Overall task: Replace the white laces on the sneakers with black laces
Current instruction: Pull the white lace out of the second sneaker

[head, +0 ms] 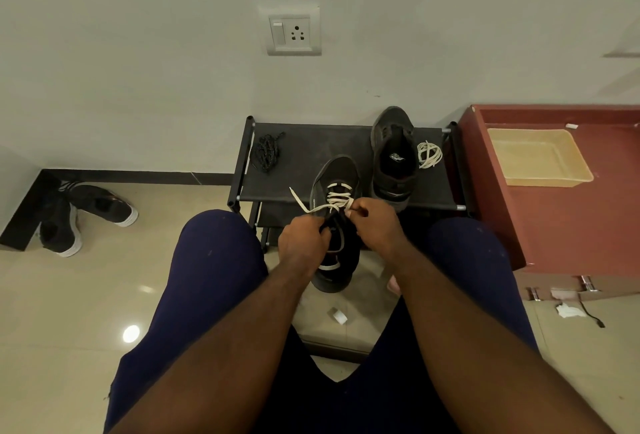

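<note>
Step in hand: unthreading the white lace from the near sneaker, held up between the knees. It is best loosened one crossing at a time, with slack drawn evenly.

- Right hand pinches the lace at the uppermost crossings.
- Left hand curls round the sneaker's collar and possibly catches lace too; the view is poor.
- Black laces lie on the shoe rack, well apart from both hands.

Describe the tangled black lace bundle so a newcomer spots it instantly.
Find the low black fabric-topped shoe rack against the wall. Near its left end lies the tangled black lace bundle. Unlike the coiled white lace beside the unlaced black sneaker, it lies alone.
</note>
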Demonstrator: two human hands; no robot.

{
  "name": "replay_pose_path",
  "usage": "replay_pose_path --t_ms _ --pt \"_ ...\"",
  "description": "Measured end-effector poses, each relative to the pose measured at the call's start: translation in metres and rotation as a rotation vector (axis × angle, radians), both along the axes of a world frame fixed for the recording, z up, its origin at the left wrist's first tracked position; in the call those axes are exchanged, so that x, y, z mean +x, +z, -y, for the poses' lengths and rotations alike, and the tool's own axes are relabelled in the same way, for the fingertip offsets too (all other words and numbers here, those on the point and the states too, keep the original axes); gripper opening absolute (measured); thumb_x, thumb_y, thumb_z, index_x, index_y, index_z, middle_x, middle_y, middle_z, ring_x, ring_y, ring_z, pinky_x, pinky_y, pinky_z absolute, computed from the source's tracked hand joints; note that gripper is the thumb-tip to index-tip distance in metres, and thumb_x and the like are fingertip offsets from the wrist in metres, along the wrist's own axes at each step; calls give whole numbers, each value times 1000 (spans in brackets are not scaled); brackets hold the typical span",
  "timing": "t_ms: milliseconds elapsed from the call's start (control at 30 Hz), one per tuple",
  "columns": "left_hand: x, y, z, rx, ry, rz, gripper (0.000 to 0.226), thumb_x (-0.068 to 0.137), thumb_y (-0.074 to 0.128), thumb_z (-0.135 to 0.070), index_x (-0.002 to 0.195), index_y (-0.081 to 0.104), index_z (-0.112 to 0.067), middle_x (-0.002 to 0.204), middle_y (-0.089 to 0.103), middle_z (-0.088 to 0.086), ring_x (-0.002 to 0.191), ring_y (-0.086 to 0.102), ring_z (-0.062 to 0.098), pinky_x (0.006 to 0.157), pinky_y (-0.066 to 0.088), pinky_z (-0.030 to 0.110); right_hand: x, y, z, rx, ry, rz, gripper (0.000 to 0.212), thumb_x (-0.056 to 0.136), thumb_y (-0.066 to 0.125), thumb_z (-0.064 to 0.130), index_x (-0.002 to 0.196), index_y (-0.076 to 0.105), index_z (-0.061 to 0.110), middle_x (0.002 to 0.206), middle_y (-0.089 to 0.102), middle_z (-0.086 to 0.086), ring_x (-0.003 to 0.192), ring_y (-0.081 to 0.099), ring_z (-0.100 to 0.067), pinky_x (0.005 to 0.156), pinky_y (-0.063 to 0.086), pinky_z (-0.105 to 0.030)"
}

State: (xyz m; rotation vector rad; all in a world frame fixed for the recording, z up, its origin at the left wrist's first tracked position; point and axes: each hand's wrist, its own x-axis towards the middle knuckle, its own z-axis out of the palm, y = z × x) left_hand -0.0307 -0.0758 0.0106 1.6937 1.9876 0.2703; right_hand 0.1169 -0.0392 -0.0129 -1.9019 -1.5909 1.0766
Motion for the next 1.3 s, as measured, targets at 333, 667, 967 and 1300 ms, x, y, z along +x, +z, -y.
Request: replay_pose_path --t_ms 333,667,967,1300 --pt "3 -1 -2 -17 4 30 19 97 54 -30 101 70 -22 86 66 -1 79 65 18 75 58 39 10 23 -2 -38 -421 -413 15 96 51 4 98 64 9 84 66 -7 58 56 -13 49 46 -26" --pt "1 0 -1 -5 8 -2 19 95 54 -28 94 71 -20 82 65 0 76 64 19 72 57 37 -7 -8 6 -99 -247 -121 20 86 73 38 83 61 22 87 69 1 87 68 -21 80 59 -42" --pt "2 0 -2 11 0 12 20 96 53 -28 99 72 -21 83 65 -2 76 63 17 70 56 35 -5 -2 3 92 -167 -125 16 94 66 20 79 67 19 75 66 1 71 66 -19 67 57 -36" --pt "4 -1 -3 8 11 48 22 95 54 -31 102 72 -22 87 68 1 81 66 21 76 58 40 4 25 -3 141 -617 -538 23 102 52 24 85 61 12 70 62 -1 46 50 -7 42 41 -21"
